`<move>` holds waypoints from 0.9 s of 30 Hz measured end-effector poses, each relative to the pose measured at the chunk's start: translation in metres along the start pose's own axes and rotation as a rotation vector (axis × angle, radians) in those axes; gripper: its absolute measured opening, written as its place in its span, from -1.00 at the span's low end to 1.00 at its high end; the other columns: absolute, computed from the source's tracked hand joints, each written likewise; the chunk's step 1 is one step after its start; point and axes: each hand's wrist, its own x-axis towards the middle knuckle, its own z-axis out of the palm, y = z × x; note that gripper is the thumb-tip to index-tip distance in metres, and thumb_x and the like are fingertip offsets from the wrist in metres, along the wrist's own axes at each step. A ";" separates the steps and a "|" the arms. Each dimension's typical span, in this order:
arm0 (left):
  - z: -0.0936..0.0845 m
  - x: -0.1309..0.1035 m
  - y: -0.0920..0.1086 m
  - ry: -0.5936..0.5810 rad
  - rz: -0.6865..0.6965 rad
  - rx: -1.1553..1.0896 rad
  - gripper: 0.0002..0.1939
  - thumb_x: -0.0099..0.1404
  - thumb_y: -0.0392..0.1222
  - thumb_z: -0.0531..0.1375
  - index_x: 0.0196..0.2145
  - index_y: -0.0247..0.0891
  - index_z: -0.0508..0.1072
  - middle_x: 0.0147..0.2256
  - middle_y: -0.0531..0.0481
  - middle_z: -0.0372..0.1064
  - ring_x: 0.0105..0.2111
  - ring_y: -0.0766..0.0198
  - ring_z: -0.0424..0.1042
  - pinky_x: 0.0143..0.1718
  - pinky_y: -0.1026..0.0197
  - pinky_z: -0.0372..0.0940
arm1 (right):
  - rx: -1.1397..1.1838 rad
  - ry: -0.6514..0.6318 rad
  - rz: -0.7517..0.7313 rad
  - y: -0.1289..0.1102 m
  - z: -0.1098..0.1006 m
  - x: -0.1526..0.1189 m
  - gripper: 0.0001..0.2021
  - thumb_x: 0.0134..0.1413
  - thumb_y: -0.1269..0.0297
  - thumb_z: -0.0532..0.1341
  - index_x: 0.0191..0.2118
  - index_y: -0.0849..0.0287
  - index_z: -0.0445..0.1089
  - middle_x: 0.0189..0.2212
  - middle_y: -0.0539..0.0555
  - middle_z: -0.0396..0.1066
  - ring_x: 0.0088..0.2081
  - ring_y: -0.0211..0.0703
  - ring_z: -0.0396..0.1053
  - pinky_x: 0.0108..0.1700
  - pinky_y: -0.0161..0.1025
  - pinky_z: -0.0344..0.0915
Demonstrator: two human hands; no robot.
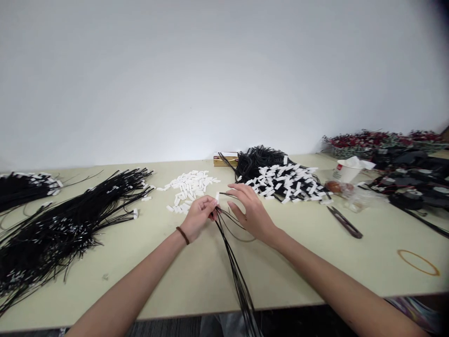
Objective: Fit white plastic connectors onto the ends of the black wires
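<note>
Near the middle of the table, my left hand (199, 216) pinches a small white connector (217, 197) where several black wires (235, 271) meet it. The wires hang down from the fingers over the table's front edge. Just right of the connector is my right hand (253, 213), its fingers apart, with a few loose wires passing by the thumb and fingertips; no firm grip on them shows. Behind the left hand lies a loose pile of white connectors (191, 185).
Bundles of black wires (70, 224) cover the left side of the table (168, 285). A heap of white-ended wires (287, 182) lies behind the right hand. Farther right are dark tweezers or snips (345, 222), a paper cup (345, 172), a yellow ring (418, 262) and red wires (372, 140).
</note>
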 end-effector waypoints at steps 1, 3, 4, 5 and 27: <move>-0.001 0.001 -0.001 0.041 -0.004 -0.031 -0.70 0.06 0.00 0.19 -0.51 -0.32 0.31 -0.64 0.10 0.24 -0.64 0.43 0.21 -0.58 0.35 0.10 | -0.040 -0.012 -0.063 0.000 0.001 0.000 -0.77 0.11 0.35 0.05 -0.09 0.17 0.23 -0.05 0.20 0.26 0.04 -0.05 0.15 0.04 0.01 0.16; -0.004 0.003 -0.002 0.086 -0.011 -0.103 -0.71 0.05 -0.01 0.21 -0.51 -0.32 0.31 -0.60 0.09 0.24 -0.62 0.44 0.21 -0.56 0.36 0.11 | -0.069 -0.068 -0.196 0.000 0.001 -0.001 -0.72 0.10 0.33 0.08 -0.03 0.14 0.19 -0.03 0.17 0.25 0.07 -0.07 0.11 0.07 -0.01 0.15; -0.005 0.003 -0.003 0.092 -0.017 -0.140 -0.71 0.04 -0.01 0.22 -0.51 -0.32 0.31 -0.58 0.09 0.25 -0.61 0.45 0.21 -0.55 0.36 0.12 | -0.069 -0.095 -0.253 0.000 0.001 -0.001 -0.71 0.09 0.31 0.10 -0.03 0.13 0.18 -0.03 0.16 0.26 0.08 -0.08 0.11 0.07 -0.02 0.16; -0.006 0.003 -0.004 0.092 -0.024 -0.176 -0.71 0.03 -0.02 0.22 -0.50 -0.32 0.31 -0.57 0.09 0.25 -0.60 0.45 0.21 -0.54 0.36 0.13 | -0.067 -0.117 -0.294 0.001 0.001 -0.001 -0.70 0.09 0.30 0.11 -0.03 0.12 0.19 -0.03 0.14 0.26 0.08 -0.09 0.11 0.07 -0.04 0.17; -0.004 0.001 -0.004 -0.017 -0.190 -0.419 -0.74 -0.04 -0.11 0.30 -0.49 -0.34 0.35 -0.51 0.06 0.31 -0.59 0.49 0.24 -0.53 0.40 0.19 | -0.100 0.022 -0.434 0.014 0.004 -0.003 -0.73 0.02 0.54 0.10 -0.16 0.10 0.30 -0.18 0.08 0.37 -0.12 -0.17 0.24 -0.14 -0.16 0.30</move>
